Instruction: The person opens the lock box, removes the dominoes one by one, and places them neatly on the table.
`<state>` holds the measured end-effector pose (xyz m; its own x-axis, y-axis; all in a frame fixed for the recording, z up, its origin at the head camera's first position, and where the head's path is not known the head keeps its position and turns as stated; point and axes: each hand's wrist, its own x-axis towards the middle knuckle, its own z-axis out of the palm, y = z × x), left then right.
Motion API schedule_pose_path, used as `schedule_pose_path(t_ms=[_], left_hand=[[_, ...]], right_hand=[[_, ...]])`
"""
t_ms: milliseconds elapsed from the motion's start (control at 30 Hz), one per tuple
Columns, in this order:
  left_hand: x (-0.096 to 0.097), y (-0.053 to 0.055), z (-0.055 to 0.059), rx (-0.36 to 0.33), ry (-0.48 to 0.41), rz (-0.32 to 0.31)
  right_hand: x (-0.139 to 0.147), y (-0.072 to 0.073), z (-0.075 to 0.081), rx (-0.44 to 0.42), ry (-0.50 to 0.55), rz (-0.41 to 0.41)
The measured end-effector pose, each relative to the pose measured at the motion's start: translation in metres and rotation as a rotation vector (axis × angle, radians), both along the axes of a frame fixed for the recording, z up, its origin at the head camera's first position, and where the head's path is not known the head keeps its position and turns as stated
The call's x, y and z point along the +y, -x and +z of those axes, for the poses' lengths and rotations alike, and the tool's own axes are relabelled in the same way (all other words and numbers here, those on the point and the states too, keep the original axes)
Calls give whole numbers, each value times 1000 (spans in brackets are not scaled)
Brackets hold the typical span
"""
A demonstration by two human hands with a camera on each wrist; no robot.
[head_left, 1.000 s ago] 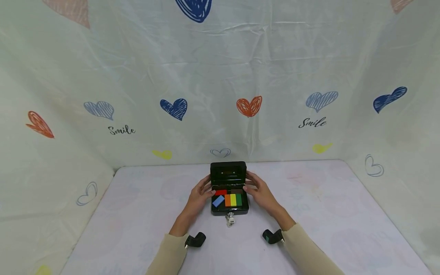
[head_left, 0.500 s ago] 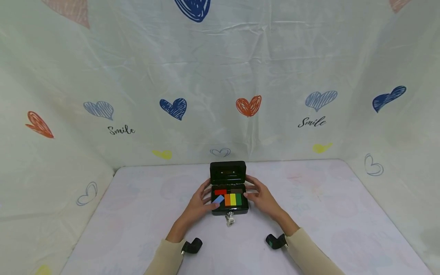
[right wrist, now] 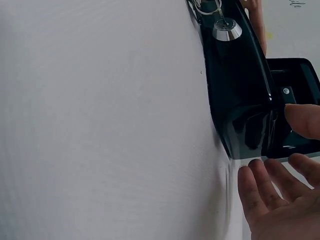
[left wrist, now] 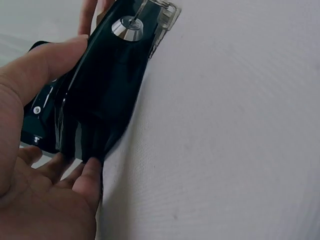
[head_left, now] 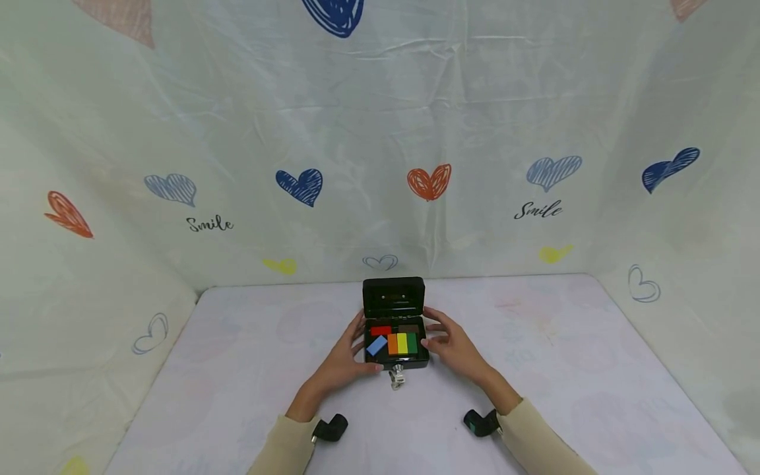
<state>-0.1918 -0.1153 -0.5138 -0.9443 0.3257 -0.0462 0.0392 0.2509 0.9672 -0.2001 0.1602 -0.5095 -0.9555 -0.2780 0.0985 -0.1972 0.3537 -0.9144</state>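
A black cash box (head_left: pixel 371 363) stands on the table with its lid (head_left: pixel 393 298) raised. Inside lie a red block (head_left: pixel 380 330), a dark brown block (head_left: pixel 408 328), a slanted blue block (head_left: pixel 377 346), and orange (head_left: pixel 392 344), yellow (head_left: pixel 402 344) and green (head_left: pixel 412 343) blocks side by side. My left hand (head_left: pixel 341 363) holds the box's left side, thumb at the front edge and fingers along the wall. On the right, my right hand (head_left: pixel 456 349) holds the other side, its thumb on the rim and fingertips at the wall. Keys (left wrist: pixel 162 25) hang from the front lock (left wrist: pixel 127 29).
The white table (head_left: pixel 249 369) extends to both sides of the box. Behind it hangs a pale curtain (head_left: pixel 356 218) printed with hearts and "Smile". A black wrist camera (head_left: pixel 330 427) sits at the left sleeve, another wrist camera (head_left: pixel 481 423) at the right.
My left thumb has slid from the left rim, across the blue block, to the box's front edge. My right thumb has shifted slightly toward the front. The box stays in place.
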Motion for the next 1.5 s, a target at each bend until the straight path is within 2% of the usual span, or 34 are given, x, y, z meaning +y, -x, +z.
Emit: schedule_pose_path(t_ms=[300, 467, 667, 967, 1333, 1500], left_hand=[[-6, 4, -8, -37, -36, -8], [-6, 4, -9, -27, -42, -10], [-3, 4, -10, -41, -33, 38], [-2, 2, -10, -61, -39, 59], [-2, 0, -9, -84, -50, 62], [-2, 0, -10, -95, -79, 55]], right_hand=[[0, -3, 5, 62, -50, -1], [-1, -5, 8, 92, -89, -25], [-3, -6, 11, 143, -127, -45], [-9, -9, 17, 221, -217, -12], [-14, -9, 19, 213, -365, 35], [-15, -8, 21, 295, -419, 58]])
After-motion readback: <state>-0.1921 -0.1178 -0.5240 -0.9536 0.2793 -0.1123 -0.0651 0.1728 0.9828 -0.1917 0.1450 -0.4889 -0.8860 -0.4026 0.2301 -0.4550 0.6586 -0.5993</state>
